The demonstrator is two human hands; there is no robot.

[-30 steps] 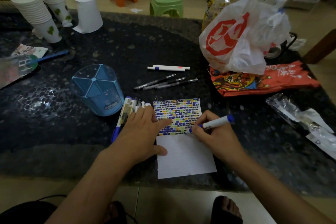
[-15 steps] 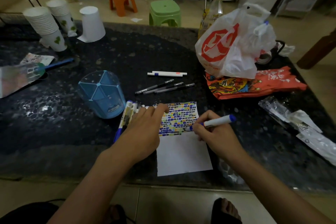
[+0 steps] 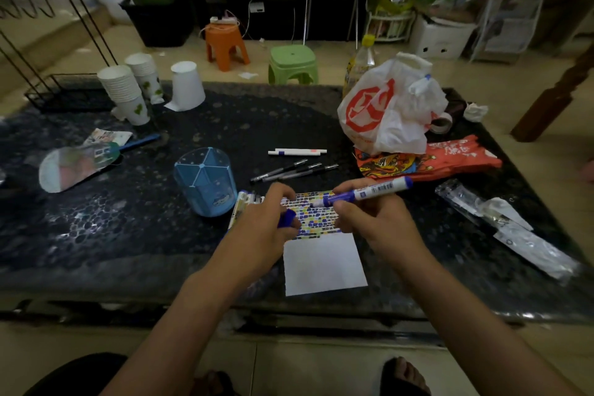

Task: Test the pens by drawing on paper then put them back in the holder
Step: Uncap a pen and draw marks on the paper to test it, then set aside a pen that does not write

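**While both hands hover over the paper**

From the head view, the right hand (image 3: 376, 222) grips a blue marker (image 3: 366, 192) above the paper (image 3: 324, 264) on the desk (image 3: 128, 219). The left hand (image 3: 260, 228) pinches its blue cap (image 3: 287, 219). The holder (image 3: 205, 183) stands just left.

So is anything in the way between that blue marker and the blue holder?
Only the left hand, which grips a blue cap and sits between the white-barrelled blue marker in the right hand and the open-topped translucent blue plastic pen holder.
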